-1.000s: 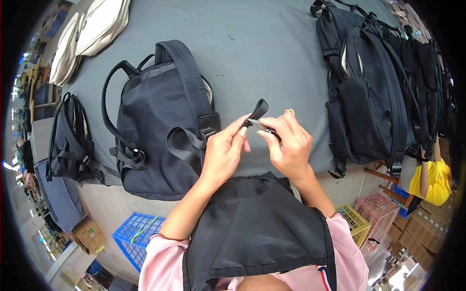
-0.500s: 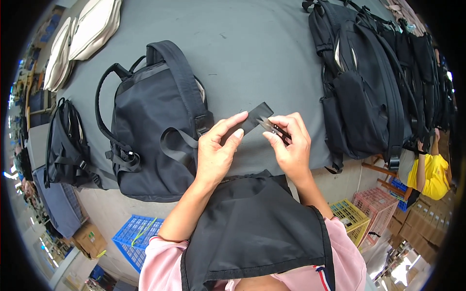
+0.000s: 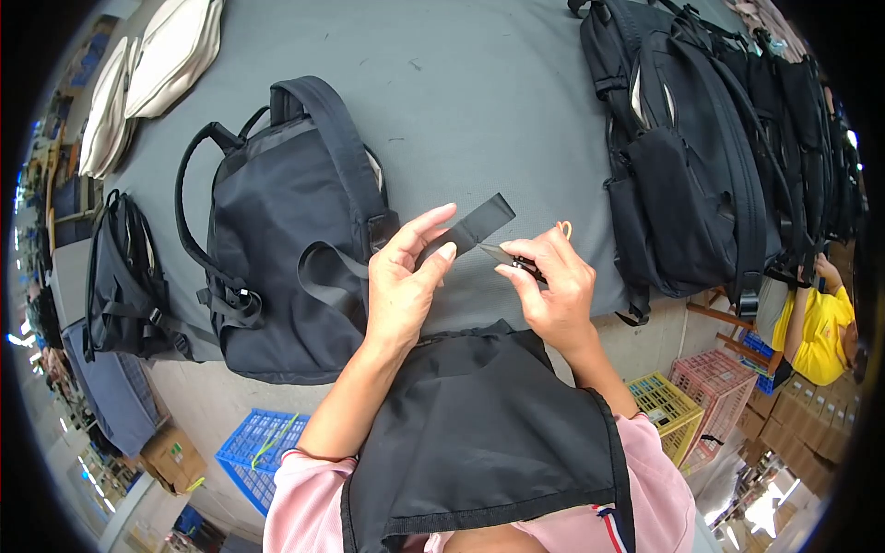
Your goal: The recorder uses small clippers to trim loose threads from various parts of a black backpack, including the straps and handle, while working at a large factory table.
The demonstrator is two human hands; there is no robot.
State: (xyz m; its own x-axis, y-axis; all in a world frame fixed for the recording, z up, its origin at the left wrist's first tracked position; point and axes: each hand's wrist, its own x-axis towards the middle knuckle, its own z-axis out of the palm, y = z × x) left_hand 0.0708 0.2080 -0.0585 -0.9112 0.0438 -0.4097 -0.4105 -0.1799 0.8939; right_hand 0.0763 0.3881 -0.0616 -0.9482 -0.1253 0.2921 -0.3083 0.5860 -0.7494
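Observation:
A black backpack [image 3: 277, 212] lies on the grey-covered table [image 3: 461, 111] in front of me, its shoulder straps facing up. My left hand [image 3: 398, 290] pinches the webbing strap [image 3: 489, 218] of that backpack, and the strap's flat end sticks out beyond the fingertips. A loop of the same webbing hangs between the hand and the bag. In my right hand [image 3: 560, 293] is a pair of thread snips [image 3: 499, 252] with dark handles, gripped between thumb and fingers. Their blade tips point left, close to the strap's lower edge; whether they touch it I cannot tell.
Several black backpacks [image 3: 682, 184] stand at the right edge. Another black backpack [image 3: 129, 276] and white bags [image 3: 175, 60] sit at the left. Below the table are blue [image 3: 253, 442], yellow [image 3: 668, 410] and pink crates [image 3: 719, 392]. A person in yellow [image 3: 816, 336] is at far right.
The snips have moved from over the strap's end down to its lower edge, and my right hand has turned and lowered slightly. My left hand keeps its pinch on the strap.

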